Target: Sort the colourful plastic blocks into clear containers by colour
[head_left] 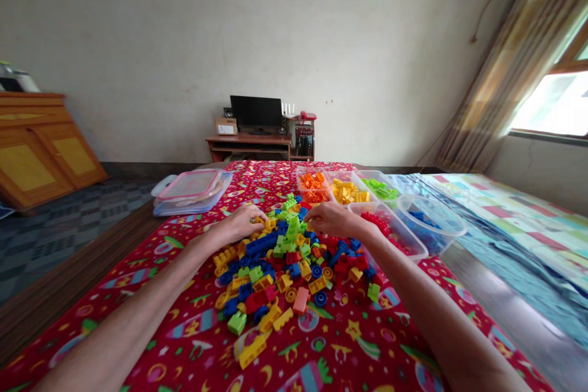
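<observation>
Left forearm (128, 312) and right forearm (427, 312) reach over a loose brick heap (280, 275)

Red rocket-print cloth (390, 312) spreads beneath everything; the heap of plastic toy bricks lies mid-cloth, between the forearms. Clear tubs (413, 251) line its far and right sides, holding orange bricks (313, 187), yellow bricks (349, 193), green bricks (379, 188), blue bricks (425, 226) and red bricks (390, 234); a clear lidded box (190, 191) sits apart on the left. Left hand (241, 225) curls narrowly at the heap's upper edge; right hand (333, 219) bends down at its far side, just beside the red-brick tub; the fingers hide whether either holds a brick. A careless wrist could knock that tub and spill its bricks; the blue-brick tub seems to overhang the cloth's edge, so a nudge could tip it; pulling from low in the heap could start a slide.
</observation>
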Available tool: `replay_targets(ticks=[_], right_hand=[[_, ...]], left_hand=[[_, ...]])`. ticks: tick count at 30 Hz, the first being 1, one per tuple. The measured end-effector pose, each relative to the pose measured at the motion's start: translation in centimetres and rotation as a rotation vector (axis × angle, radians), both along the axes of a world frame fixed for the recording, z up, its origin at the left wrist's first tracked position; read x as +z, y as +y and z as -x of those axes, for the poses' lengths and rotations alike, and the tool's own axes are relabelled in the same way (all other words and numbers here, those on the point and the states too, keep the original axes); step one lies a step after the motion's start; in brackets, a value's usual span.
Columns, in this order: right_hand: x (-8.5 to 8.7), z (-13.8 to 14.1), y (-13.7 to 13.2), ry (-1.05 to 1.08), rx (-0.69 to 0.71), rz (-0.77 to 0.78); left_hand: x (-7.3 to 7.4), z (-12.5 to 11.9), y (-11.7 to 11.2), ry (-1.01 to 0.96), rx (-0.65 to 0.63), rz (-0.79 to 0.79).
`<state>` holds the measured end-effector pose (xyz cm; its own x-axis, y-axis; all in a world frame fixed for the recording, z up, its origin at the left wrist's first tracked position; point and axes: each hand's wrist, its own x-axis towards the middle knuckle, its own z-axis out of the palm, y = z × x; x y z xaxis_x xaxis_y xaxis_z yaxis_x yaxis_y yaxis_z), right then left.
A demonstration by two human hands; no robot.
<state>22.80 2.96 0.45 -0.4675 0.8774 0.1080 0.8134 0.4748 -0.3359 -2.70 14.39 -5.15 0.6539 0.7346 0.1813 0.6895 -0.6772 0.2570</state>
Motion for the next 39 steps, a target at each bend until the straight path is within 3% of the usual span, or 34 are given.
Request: replay_targets(ticks=[6,8,13,16,22,28,33,39], right_hand=[[0.5,-1.0,0.2,-0.008,0.005,-0.019],[0.5,-2.2,1.0,0.041,-0.116,-0.122],[-0.2,-6.0,3.1,0.152,-0.544,-0.561],[-0.3,-7.4,3.6,0.148,-0.628,-0.573],[1.5,-6.9,2.2,0.223,-0.588,-0.622],[3.2,-5.8,0.5,0.233,-0.535,-0.577],[3.6,-5.1,0.0,0.196,-0.512,-0.528],[2.7,-2.6,-0.3,0.027,-0.295,-0.351]], left_hand=[[0.2,0.0,-0.3,0.014,0.013,-0.007],[0.1,0.1,-0.4,0.008,0.011,-0.004],[0.0,0.3,-0.4,-0.02,-0.005,0.013],[0.1,0.7,0.0,-0.016,-0.019,0.025],[0.6,2.2,1.2,-0.013,0.034,-0.019],[0.8,2.9,1.0,0.091,0.084,0.075],[0.9,2.5,0.4,0.141,0.11,0.137],[0.8,2.0,-0.1,0.153,0.137,0.146]])
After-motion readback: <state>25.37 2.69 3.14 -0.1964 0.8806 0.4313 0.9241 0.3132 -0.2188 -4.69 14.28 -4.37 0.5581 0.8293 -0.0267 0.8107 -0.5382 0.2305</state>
